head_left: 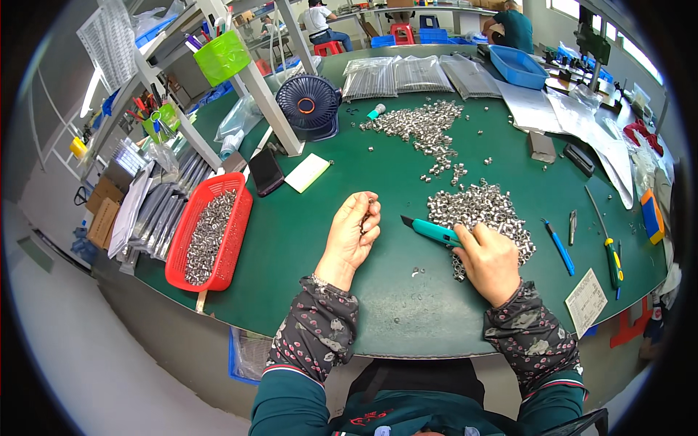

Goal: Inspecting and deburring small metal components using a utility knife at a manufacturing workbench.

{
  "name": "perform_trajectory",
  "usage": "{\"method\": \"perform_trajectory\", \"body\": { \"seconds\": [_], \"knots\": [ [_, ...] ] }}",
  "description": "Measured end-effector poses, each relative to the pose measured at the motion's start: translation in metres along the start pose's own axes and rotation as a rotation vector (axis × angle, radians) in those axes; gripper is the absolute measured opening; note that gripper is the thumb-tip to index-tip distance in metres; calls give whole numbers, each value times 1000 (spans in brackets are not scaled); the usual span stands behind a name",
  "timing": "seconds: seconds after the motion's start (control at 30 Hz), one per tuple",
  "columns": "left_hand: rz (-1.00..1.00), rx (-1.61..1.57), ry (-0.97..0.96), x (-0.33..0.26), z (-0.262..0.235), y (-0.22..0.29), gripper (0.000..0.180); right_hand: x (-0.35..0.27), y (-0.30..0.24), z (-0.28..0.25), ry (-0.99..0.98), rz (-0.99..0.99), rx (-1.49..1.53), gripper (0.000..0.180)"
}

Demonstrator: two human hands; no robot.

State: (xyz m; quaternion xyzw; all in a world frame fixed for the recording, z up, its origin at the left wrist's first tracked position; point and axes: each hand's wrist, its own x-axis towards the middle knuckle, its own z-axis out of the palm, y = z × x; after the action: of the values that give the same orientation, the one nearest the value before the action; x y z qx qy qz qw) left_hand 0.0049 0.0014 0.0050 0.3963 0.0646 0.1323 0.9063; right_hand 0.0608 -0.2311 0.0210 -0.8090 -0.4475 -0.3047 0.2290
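Observation:
My right hand (491, 263) is closed round a teal utility knife (435, 231), its dark blade pointing left toward my other hand. Curled fingers of my left hand (352, 231) pinch a small metal ring, mostly hidden by the fingertips. Just beyond and beside the knife lies a pile of small silvery metal rings (483, 206), partly under my right hand. Farther back, a second heap of the same rings (422, 127) spreads over the green tabletop (305, 240). A red plastic basket (243, 218) at the left holds many more.
Left of centre are a dark fan (308, 106), a phone (266, 173) and a yellow notepad (307, 173). At right lie a blue pen-like tool (558, 247), a screwdriver (612, 258) and a paper card (586, 301). A blue tray (518, 67) stands at the back; other people sit beyond.

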Motion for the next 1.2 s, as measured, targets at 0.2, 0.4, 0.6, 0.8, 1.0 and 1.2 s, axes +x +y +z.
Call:
{"method": "perform_trajectory", "body": {
  "seconds": [0.2,0.4,0.6,0.8,1.0,1.2],
  "knots": [
    [23,78,-50,0,3,-1,19,-2,1,-3,49,36,-9,34],
    [13,74,-84,-1,1,0,17,-3,6,-2,14,253,241,27],
    [6,66,-63,0,1,-2,12,-7,13,5,3,284,485,24],
    [11,120,-60,-1,1,-4,11,-5,14,0,-206,430,699,26],
    [7,236,-84,-1,3,-4,12,-9,18,5,-220,420,711,25],
    [-44,203,-86,-1,-4,-5,16,-6,7,-2,5,190,332,22]
  ]
}}
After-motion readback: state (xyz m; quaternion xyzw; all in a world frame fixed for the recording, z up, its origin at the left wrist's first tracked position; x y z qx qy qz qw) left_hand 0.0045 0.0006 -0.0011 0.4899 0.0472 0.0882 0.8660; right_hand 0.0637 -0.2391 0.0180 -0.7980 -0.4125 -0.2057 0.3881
